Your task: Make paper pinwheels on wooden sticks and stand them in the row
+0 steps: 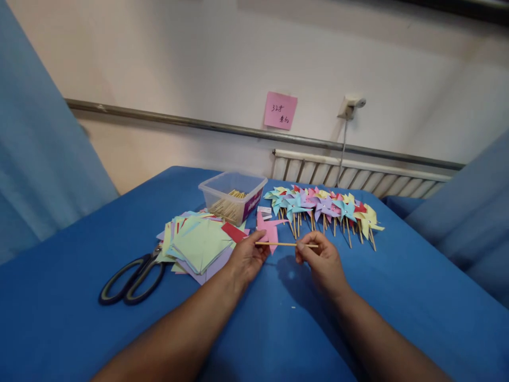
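Both hands, the left hand (pixel 247 258) and the right hand (pixel 323 261), pinch a wooden stick (pixel 286 244) level at table centre; a pink pinwheel (pixel 270 229) lies at twelve o'clock. Finished pinwheels (pixel 324 207) lie at one o'clock; the paper stack (pixel 199 244) at ten o'clock looks unused.

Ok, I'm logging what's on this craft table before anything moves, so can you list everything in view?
wooden stick: one, tan, held level between both hands above the table
pink paper piece: one, just behind the stick
pinwheels: a row, too many to count, mixed pastel colours, on sticks, right of the tub
plastic tub: one, clear, holding tan sticks, table centre
paper squares: a pile, mostly green and lilac, left of the hands
scissors: one pair, dark handles, left of the pile
table cover: blue
sticky note: one, pink, on the wall
radiator: white, behind the table
left hand: pinches the stick's left end
right hand: pinches the stick near its right end
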`<state>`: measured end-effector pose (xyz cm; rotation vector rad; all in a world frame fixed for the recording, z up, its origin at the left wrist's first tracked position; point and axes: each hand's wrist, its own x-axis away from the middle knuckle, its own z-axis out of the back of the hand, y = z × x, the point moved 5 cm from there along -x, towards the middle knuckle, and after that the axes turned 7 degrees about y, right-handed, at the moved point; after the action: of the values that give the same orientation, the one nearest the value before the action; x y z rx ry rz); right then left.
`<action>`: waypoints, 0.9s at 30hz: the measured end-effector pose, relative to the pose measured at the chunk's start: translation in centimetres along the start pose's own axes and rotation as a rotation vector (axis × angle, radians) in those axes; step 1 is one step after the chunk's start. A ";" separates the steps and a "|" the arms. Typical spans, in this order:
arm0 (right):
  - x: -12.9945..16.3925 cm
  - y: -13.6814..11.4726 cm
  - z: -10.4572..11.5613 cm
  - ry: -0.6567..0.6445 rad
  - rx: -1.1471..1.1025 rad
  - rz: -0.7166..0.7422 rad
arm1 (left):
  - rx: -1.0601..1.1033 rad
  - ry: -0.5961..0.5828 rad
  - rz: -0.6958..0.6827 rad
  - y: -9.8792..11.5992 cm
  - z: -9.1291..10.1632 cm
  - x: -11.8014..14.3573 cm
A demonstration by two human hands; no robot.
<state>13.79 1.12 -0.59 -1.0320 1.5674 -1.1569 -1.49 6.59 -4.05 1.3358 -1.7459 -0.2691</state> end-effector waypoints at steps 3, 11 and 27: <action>0.0 0.1 -0.4 -0.074 0.100 -0.032 | 0.013 -0.011 -0.007 0.2 -0.1 0.2; 0.2 1.1 -0.6 -0.200 0.321 -0.022 | 0.018 0.000 -0.009 0.4 -0.1 0.4; 2.7 2.2 -3.9 -0.317 0.099 -0.234 | -0.230 -0.068 -0.134 -0.3 -0.8 1.5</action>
<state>9.16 -0.09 -2.63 -1.2873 1.1531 -1.1482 -0.75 5.50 -3.02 1.2887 -1.6275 -0.5786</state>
